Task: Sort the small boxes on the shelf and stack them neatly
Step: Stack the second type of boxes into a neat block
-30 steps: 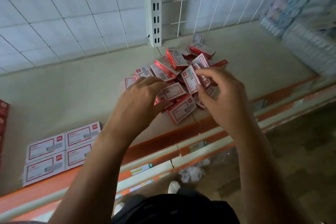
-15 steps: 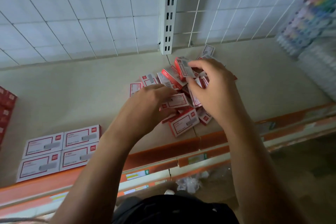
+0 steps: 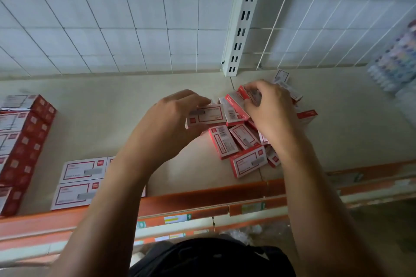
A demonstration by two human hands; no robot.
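A loose heap of small red-and-white boxes [image 3: 245,141] lies on the beige shelf [image 3: 112,105], right of centre. My left hand [image 3: 166,123] grips one white-faced box [image 3: 208,116] by its left end, held just above the heap's left side. My right hand [image 3: 270,110] reaches over the far part of the heap, fingers closed on a red box [image 3: 247,92] there. Flat boxes laid in neat rows [image 3: 78,180] sit near the shelf's front left, partly hidden by my left forearm.
A tall stack of red boxes [image 3: 24,141] stands at the far left. A white slotted upright [image 3: 240,20] and wire grid back the shelf. An orange rail [image 3: 202,195] edges the front. Wrapped packs [image 3: 396,60] sit at the far right.
My left hand has lifted a box up and left off the heap. My right hand moved farther back over the heap and closed on another box. The view shifted left.
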